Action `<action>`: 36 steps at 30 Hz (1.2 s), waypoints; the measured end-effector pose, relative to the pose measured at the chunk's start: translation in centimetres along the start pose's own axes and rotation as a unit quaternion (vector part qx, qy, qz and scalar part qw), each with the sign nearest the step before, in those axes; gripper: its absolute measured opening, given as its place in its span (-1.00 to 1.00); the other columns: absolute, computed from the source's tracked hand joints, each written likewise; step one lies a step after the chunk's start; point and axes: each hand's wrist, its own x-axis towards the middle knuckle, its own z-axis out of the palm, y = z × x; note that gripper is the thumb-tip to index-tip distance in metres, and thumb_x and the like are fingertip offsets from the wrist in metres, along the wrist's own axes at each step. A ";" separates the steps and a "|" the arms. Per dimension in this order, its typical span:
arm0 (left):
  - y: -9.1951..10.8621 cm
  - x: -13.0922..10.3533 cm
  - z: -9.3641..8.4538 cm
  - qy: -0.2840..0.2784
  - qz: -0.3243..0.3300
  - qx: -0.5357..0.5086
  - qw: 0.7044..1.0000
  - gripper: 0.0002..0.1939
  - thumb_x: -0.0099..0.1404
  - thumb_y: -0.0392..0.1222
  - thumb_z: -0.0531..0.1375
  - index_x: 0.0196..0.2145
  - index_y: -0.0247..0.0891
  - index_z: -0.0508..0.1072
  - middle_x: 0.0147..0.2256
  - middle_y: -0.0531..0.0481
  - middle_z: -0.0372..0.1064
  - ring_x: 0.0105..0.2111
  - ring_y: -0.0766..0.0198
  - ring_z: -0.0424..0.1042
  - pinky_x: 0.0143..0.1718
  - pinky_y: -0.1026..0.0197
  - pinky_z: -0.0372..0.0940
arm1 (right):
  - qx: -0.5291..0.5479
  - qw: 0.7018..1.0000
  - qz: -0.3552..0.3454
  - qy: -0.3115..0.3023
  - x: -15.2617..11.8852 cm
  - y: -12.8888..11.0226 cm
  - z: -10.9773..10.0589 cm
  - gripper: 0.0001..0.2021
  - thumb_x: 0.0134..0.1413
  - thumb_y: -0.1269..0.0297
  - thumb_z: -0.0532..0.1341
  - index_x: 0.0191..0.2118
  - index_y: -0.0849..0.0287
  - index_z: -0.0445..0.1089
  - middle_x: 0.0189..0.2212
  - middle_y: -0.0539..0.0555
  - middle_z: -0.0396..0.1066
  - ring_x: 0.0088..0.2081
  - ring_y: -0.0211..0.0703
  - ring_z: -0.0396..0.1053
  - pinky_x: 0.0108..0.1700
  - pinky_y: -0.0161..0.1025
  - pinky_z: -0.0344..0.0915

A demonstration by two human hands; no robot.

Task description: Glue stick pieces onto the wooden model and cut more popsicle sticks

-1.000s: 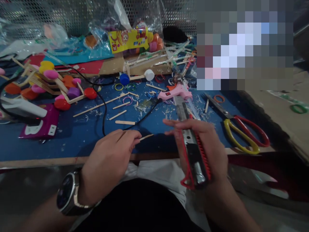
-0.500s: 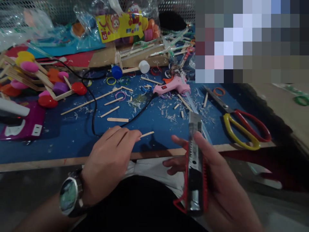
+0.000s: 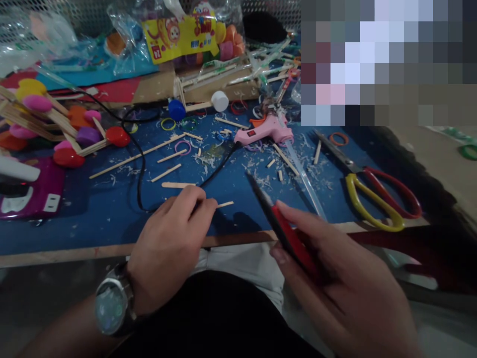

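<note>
Near the table's front edge, my left hand (image 3: 173, 233) is closed around a thin wooden stick (image 3: 225, 204), whose tip pokes out to the right of the fingers. My right hand (image 3: 335, 268) grips a red and black utility knife (image 3: 288, 231), its blade pointing up and to the left over the tabletop. Knife and stick are apart. Behind them lies a pink hot glue gun (image 3: 263, 133) with a clear glue stick (image 3: 307, 181) trailing from it. A flat craft stick (image 3: 178, 185) rests just beyond my left hand.
Scissors (image 3: 354, 171) with red and yellow handles lie to the right. Stick pieces and whitish shavings litter the blue table (image 3: 112, 209). A black cord (image 3: 141, 169) loops past my left hand. Stick models with colourful caps (image 3: 87, 136) and a purple device (image 3: 40, 194) stand left.
My right hand has turned the utility knife from upright, flat side showing, to edge-on with its blade leaning left, and its fingers have closed around it. My left hand has barely moved.
</note>
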 end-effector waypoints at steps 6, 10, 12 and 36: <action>-0.2 -0.1 0.2 -0.010 -0.005 0.009 1.000 -0.76 0.44 -0.42 0.07 -0.09 -0.31 0.51 -0.18 -0.10 0.46 -0.26 0.16 0.48 -0.31 0.14 0.36 | -0.098 0.993 -0.061 -0.023 0.4 0.1 -0.4 -0.57 0.29 0.39 0.15 0.24 0.07 0.37 -0.02 0.17 0.46 -0.10 -0.08 0.54 -0.17 -0.23 0.56; -0.3 0.1 0.3 -0.020 -0.009 -0.001 1.000 -0.78 0.44 -0.40 0.10 -0.08 -0.32 0.52 -0.16 -0.11 0.48 -0.24 0.13 0.50 -0.31 0.12 0.37 | -0.082 0.993 -0.064 -0.051 0.2 0.0 -0.1 -0.59 0.29 0.43 0.13 0.22 0.12 0.37 -0.04 0.17 0.47 -0.09 -0.12 0.54 -0.16 -0.27 0.55; -0.3 0.2 0.2 -0.010 -0.005 -0.005 1.000 -0.78 0.44 -0.40 0.11 -0.08 -0.33 0.53 -0.17 -0.11 0.49 -0.23 0.12 0.51 -0.29 0.11 0.38 | -0.071 0.994 -0.058 -0.056 0.1 -0.1 0.1 -0.59 0.30 0.43 0.12 0.22 0.12 0.37 -0.03 0.17 0.46 -0.10 -0.14 0.54 -0.15 -0.27 0.55; 1.8 -1.9 1.1 0.012 0.048 0.054 0.997 -0.51 0.44 -0.21 0.16 0.21 -0.60 0.38 0.22 -0.39 0.36 0.23 -0.09 0.40 0.24 -0.08 0.37 | -0.068 0.995 -0.041 -0.058 0.3 0.3 0.3 -0.52 0.29 0.44 0.11 0.30 0.11 0.30 -0.02 0.21 0.41 -0.17 -0.12 0.54 -0.18 -0.23 0.55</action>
